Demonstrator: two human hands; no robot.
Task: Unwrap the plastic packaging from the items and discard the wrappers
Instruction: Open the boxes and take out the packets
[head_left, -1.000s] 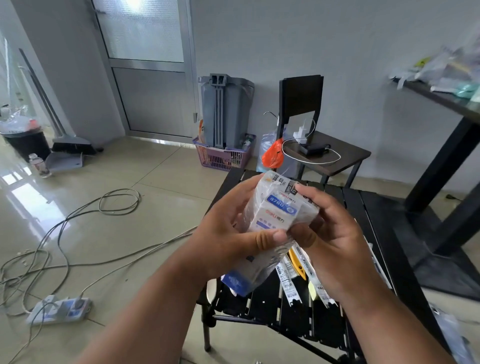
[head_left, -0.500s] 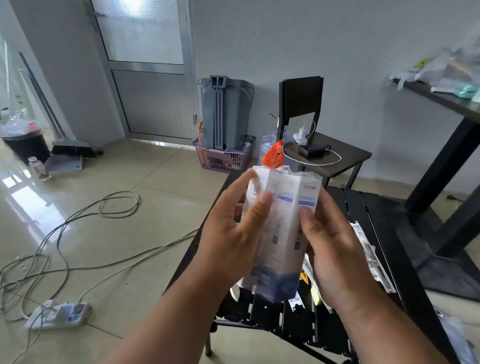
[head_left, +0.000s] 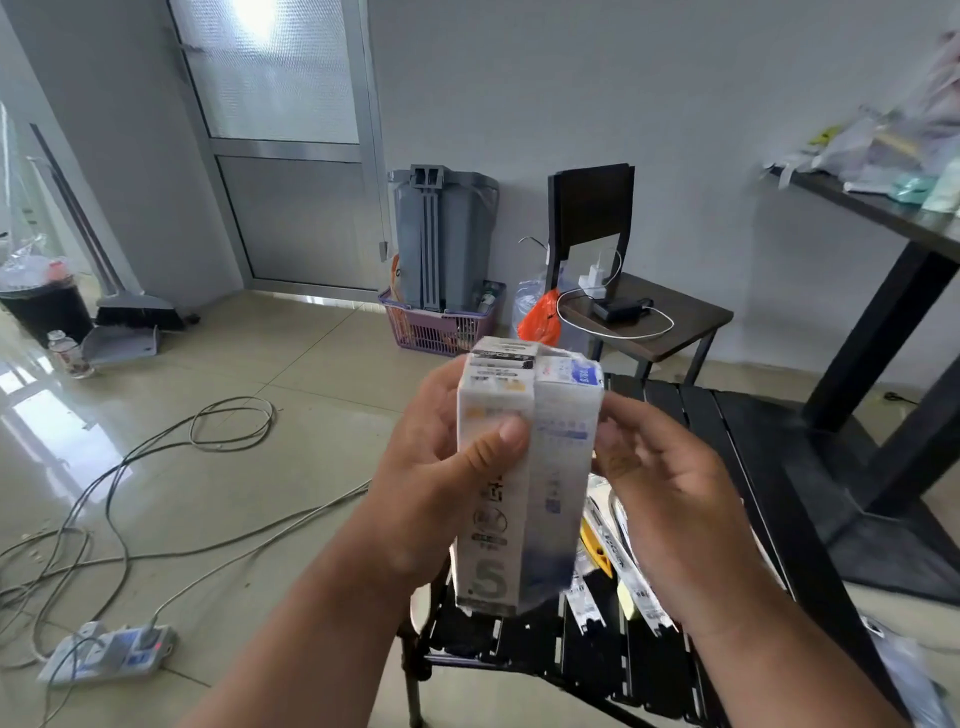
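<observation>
**Two hands, one wrapped pack above the slatted bench**

Two boxes wrapped together as one pack (head_left: 524, 478) stand upright in the air, just over the near end of a black slatted bench (head_left: 727, 467). The left hand (head_left: 441, 483) grips the pack, thumb across its front and fingers curled behind. The right hand (head_left: 670, 499) is at the pack's right edge; its fingertips are hidden behind the pack, so whether they pinch the film cannot be told.

The pack is tall and rectangular, white fading to blue at the foot, with a large "5" on the left box; the small print is too blurred to read. Beneath it on the bench lie white printed strips (head_left: 639, 587) and something yellow, partly covered by the hands.

Beyond the bench the floor is glossy pale tile, with loose grey cables (head_left: 228, 421) and a power strip (head_left: 109, 652) to the left. Behind the bench stand a dark wooden chair (head_left: 592, 208), a grey bin (head_left: 441, 239) in a purple basket and a frosted-glass door.
</observation>
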